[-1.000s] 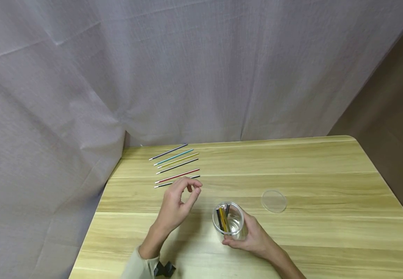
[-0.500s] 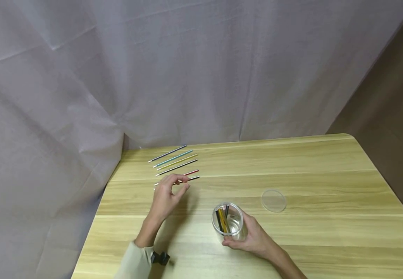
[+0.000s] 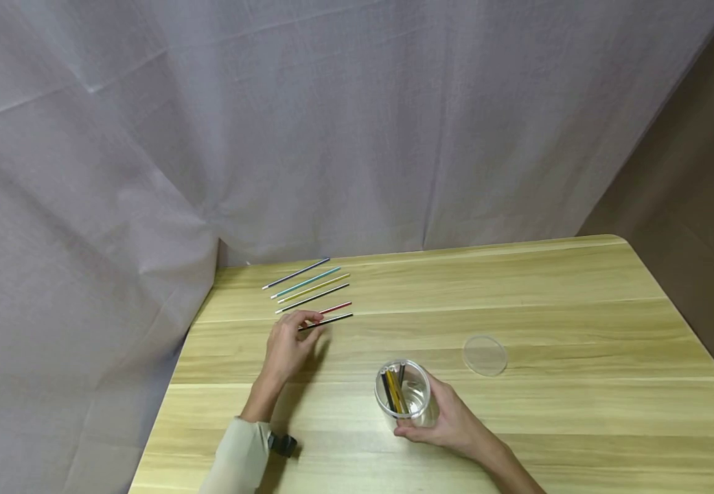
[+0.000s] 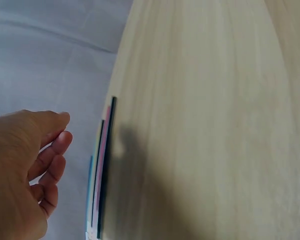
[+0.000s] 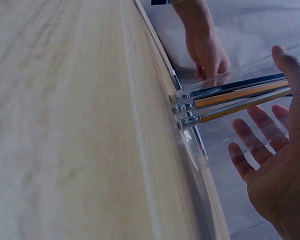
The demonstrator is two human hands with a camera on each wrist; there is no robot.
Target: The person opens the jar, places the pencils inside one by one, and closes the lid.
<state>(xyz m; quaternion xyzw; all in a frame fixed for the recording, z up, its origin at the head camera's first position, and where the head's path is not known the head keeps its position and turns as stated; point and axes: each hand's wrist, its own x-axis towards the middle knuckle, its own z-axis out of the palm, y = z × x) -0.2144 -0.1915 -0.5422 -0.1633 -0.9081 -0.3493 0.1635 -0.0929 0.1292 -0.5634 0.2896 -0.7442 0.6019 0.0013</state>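
Observation:
In the head view my left hand [image 3: 285,346] is over the nearest black pencil [image 3: 336,318], which passes between thumb and forefinger. A red pencil [image 3: 340,307] lies just behind it, partly covered by the fingers. The left wrist view shows the fingers loosely bent, apart from the pencils. My right hand [image 3: 446,415] grips a clear plastic jar [image 3: 417,374] around its side, thumb toward me. Inside lean several pencils [image 3: 396,390], black and yellow. Their eraser ends point to the jar's bottom in the right wrist view.
Behind the left hand lie a black pencil [image 3: 314,298], a yellow one [image 3: 315,288], a teal one [image 3: 307,282] and a dark blue one [image 3: 297,273]. A clear round lid [image 3: 485,355] lies right of the jar on the wooden table [image 3: 579,412]. Grey cloth [image 3: 332,137] hangs behind.
My left hand has moved left and down to the nearest black pencil, with thumb and forefinger now on either side of it. The right hand and jar have stayed in place.

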